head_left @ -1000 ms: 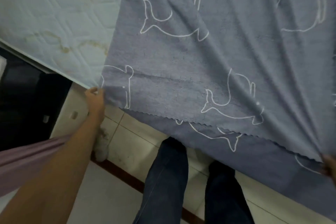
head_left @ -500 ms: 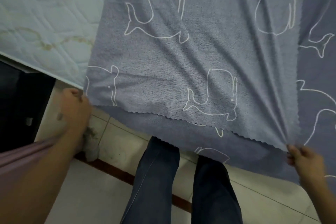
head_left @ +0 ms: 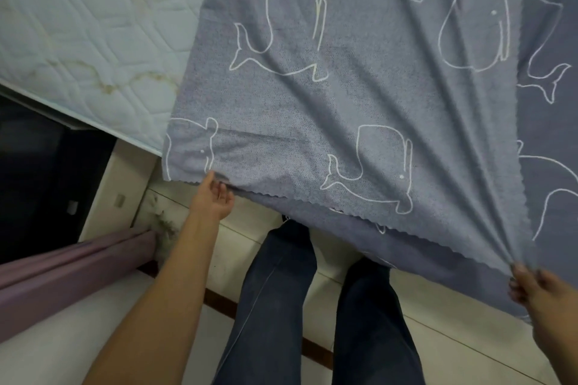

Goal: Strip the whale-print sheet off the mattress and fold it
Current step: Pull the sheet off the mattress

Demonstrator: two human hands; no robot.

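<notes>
The grey-blue whale-print sheet (head_left: 359, 97) lies folded over itself on the right part of the mattress (head_left: 93, 28), and its scalloped edge hangs past the mattress side. My right hand (head_left: 538, 291) pinches a gathered corner of the sheet at the lower right, and folds fan out from that grip. My left hand (head_left: 215, 197) is palm up just below the scalloped edge. Its thumb tip touches the edge a little right of the sheet's left corner, its fingers are loosely curled, and no fabric shows between them.
The bare quilted mattress top is stained at the left. Below its edge is a dark gap (head_left: 37, 184). A purple cloth (head_left: 62, 272) hangs at the lower left. My legs in dark jeans (head_left: 275, 306) stand on the tiled floor (head_left: 469, 353).
My left hand has let go of the sheet's left corner, turned palm up and moved right along the edge. My right hand still grips its corner, which has come into view.
</notes>
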